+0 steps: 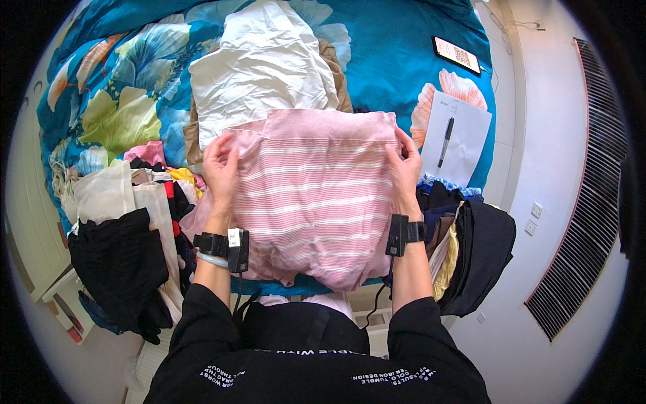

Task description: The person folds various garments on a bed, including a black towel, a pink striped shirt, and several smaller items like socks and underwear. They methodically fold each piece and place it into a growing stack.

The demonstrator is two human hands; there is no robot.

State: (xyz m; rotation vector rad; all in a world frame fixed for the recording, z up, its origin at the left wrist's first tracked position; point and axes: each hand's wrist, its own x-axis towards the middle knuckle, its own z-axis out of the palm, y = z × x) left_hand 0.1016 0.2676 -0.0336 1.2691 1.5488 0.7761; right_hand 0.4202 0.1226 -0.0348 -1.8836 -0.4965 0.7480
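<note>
A pink knit garment (315,197) with white stripes lies spread in front of me, its wide ribbed band along the far edge. My left hand (220,169) pinches its left side near the far corner. At the opposite side, my right hand (405,166) grips the edge just below the band, with some fingers hidden behind the cloth. Sheer pink fabric (198,214) shows beside my left wrist. Beyond the knit, a wrinkled white garment (262,76) rests on a brown one (335,70), its near part covered by the pink knit.
All this lies on a teal floral bedspread (388,45). Mixed clothes, including a black garment (121,267), are heaped at left. Folded dark clothes (477,252) hang over the right edge. Further back are a white paper sheet (467,136), a pen (445,141) and a phone (456,54).
</note>
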